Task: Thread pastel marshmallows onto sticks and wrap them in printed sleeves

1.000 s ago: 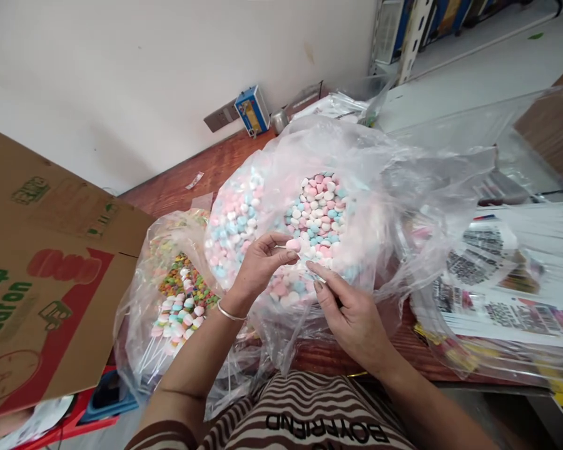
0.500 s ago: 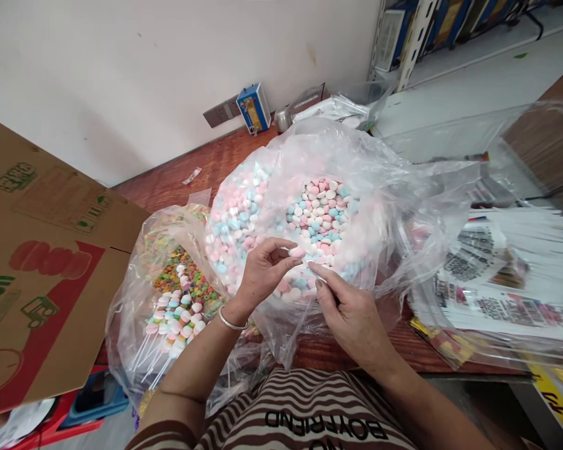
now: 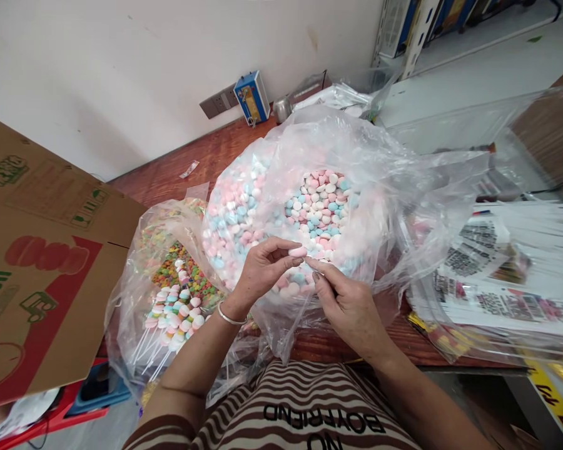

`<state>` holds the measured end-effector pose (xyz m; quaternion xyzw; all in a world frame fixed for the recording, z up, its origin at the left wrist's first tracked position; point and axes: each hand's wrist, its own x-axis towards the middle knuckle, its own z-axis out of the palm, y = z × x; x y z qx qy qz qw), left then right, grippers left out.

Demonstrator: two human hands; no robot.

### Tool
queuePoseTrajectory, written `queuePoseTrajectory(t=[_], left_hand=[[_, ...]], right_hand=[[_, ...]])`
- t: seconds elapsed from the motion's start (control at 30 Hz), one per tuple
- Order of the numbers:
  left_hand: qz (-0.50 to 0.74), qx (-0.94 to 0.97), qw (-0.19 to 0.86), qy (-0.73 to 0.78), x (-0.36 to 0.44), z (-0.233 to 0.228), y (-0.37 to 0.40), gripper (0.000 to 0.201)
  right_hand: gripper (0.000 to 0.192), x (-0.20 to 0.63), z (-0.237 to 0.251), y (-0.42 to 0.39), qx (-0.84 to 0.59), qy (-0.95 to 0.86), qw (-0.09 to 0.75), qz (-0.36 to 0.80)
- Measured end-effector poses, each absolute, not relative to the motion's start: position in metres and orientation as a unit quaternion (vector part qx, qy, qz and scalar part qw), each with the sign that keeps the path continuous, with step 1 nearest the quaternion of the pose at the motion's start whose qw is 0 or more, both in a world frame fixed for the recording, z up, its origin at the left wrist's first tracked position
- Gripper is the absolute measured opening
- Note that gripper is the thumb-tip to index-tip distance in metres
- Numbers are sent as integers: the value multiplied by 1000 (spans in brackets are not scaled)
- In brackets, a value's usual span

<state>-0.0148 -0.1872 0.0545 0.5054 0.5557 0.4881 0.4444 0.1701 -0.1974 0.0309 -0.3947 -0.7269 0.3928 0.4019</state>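
Holding, left hand: one pink candy, pinched between thumb and fingertips, above the near side of a large clear bag.

Right hand: index finger extended to the near edge of that candy, thumb just below the finger, the two close together. Whether a thin stick lies between them cannot be told; contact with the candy is likewise uncertain.

Step in hand, as judged: fitting or adjusting the single candy at the fingertips, perhaps onto a stick like those nearby. Next move, as judged: a steady left pinch, light enough not to crush a soft piece, with the right fingertips lined up on its middle.

Stock, centre: pink, white and blue candies, loose, showing through the gap in the large bag.

Stock, left: candy sticks, several, stacked with white stems towards the wearer, lying on a second clear bag of small multicoloured pieces.

Surroundings: red-brown table beneath; cardboard box at far left; small blue box by the wall; printed packets piled at right.
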Motion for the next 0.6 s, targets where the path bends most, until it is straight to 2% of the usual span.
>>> queuePoseTrajectory(t=[0.17, 0.33, 0.47, 0.6], left_hand=[[515, 518, 385, 564, -10, 51, -198, 20], [517, 559, 318, 565, -10, 52, -219, 19], [516, 582, 288, 558, -16, 48, -254, 21], [486, 578, 293, 586, -38, 36, -304, 44]], right_hand=[[25, 159, 31, -202, -433, -711, 410, 373], [14, 149, 32, -207, -422, -699, 402, 415], [23, 132, 23, -216, -374, -618, 419, 551], [37, 109, 9, -231, -320, -543, 347, 695]])
